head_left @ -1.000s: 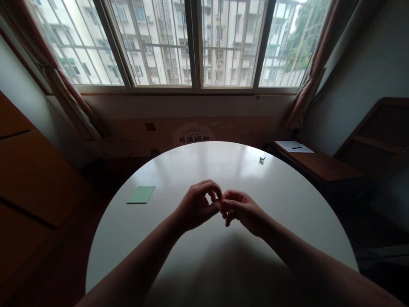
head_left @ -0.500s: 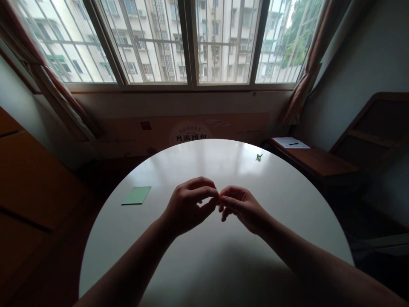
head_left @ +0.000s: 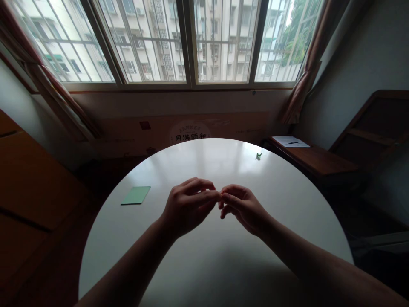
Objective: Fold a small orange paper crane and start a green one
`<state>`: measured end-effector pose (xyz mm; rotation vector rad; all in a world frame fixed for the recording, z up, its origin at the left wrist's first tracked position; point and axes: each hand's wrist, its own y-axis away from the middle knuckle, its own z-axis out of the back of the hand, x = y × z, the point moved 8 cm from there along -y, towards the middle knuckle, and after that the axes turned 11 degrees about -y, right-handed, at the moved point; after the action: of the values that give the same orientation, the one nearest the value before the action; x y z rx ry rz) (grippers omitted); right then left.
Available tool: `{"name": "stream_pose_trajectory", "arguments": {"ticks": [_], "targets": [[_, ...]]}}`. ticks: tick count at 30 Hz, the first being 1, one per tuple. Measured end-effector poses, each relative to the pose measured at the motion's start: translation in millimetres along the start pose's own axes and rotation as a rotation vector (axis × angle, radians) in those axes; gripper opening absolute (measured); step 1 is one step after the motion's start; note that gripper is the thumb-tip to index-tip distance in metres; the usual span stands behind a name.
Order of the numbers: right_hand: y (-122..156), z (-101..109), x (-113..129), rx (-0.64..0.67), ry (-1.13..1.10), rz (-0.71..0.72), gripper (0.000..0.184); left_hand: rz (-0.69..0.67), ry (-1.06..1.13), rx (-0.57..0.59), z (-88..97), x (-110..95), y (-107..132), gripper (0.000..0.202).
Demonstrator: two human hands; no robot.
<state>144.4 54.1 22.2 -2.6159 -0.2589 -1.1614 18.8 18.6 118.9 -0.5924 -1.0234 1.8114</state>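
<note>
Above the middle of the white round table (head_left: 204, 162), my left hand (head_left: 190, 207) and my right hand (head_left: 243, 207) meet at the fingertips. The left thumb and index finger are pressed together in a pinch. My right thumb and index finger also pinch, with the other fingers curled beneath. Whatever sits between the fingertips is hidden or too small to make out. To the left of my hands lies a flat green paper stack (head_left: 136, 195). A small folded green paper figure (head_left: 258, 156) rests near the far right edge of the table.
A wooden chair (head_left: 335, 164) at the right holds a paper sheet (head_left: 290, 141) with a pen on it. Beyond the table stands a printed cardboard box (head_left: 128, 132) under the barred window (head_left: 220, 42). An orange-brown cabinet (head_left: 25, 179) is at the left.
The left thumb and index finger have closed together, narrowing the gap between them. My right hand keeps its pinch almost in place. The green papers have not moved on the table.
</note>
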Motion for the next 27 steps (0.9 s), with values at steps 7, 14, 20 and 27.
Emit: {"name": "stream_pose_trajectory", "arguments": {"ticks": [7, 14, 20, 27], "targets": [[-1, 4, -1, 0.0, 0.013, -0.018, 0.017, 0.014, 0.052, 0.001, -1.1, 1, 0, 0.01], [1, 3, -1, -0.093, -0.025, -0.01, 0.021, -0.047, -0.075, -0.011, 0.9, -9, 2, 0.018], [5, 2, 7, -0.148, -0.05, 0.053, 0.016, -0.069, -0.194, -0.022, 1.6, -17, 3, 0.021], [5, 3, 14, -0.17, -0.039, 0.073, 0.016, 0.256, 0.007, -0.046, -9.3, 6, 7, 0.008]]}}
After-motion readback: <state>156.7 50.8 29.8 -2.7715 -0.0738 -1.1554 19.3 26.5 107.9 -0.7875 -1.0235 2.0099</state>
